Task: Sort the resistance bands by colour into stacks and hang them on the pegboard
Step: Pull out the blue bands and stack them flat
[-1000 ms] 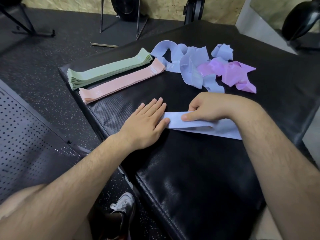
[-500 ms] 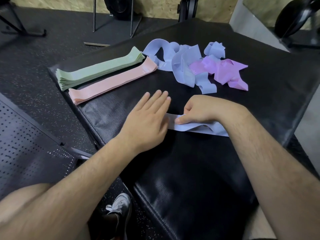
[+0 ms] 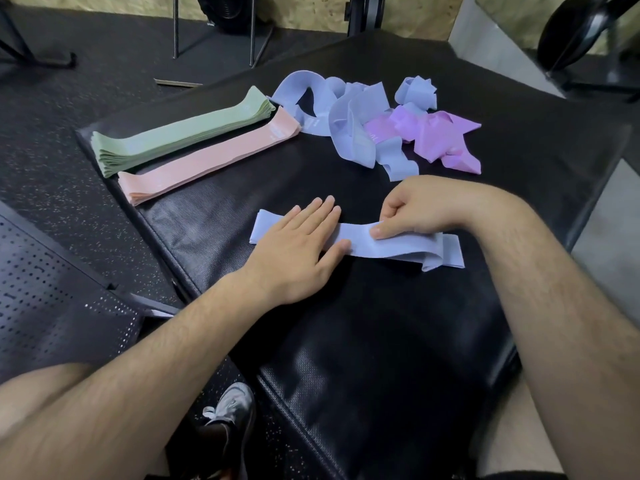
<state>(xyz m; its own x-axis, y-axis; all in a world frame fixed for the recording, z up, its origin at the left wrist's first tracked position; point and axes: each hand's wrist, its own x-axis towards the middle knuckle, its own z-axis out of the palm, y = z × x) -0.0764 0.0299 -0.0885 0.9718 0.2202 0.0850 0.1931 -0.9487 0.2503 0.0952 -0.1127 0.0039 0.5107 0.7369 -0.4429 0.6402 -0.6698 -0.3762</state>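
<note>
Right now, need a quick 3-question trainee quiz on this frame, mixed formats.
1. True or false: the left hand lies flat on the blue band.
2. Which colours sit in neat stacks? A) green stack and pink stack; B) purple only; C) none.
3. Fill in one verb: the right hand ___ the blue band.

Key: 1 true; 2 A; 3 pinches.
</note>
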